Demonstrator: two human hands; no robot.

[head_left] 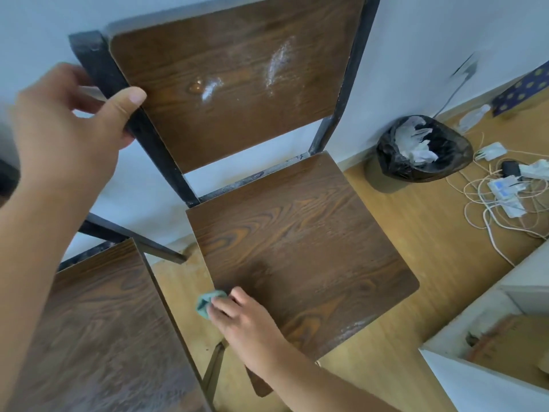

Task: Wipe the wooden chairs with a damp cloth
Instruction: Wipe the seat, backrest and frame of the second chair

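Step in hand: wiping the seat (300, 248) of the wooden chair (237, 84); the cloth (208, 301) is at the seat's front left corner, so this looks like a pass along the left edge.
Cloth: a small bluish-green wad, pressed on the seat corner, partly over the edge.
Right hand (246, 322): reaches in from the lower right, palm down, fingers (225, 307) curled and clenched on the cloth.
Left hand (65, 120): raised, gripping the dark frame post (118, 93) beside the backrest (231, 78), thumb in front, fingers behind; it seems to steady the chair.
Seat surface: darker by the cloth, probably damp; a pale dusty strip remains near the front right edge.
Backrest: white smears in the middle, not yet wiped.
Next move, as a judgement: sweep the cloth across to the dusty strip, then lift it to the backrest smears.
Second chair (98, 331): its seat is just beside on the left, apart from the cloth.
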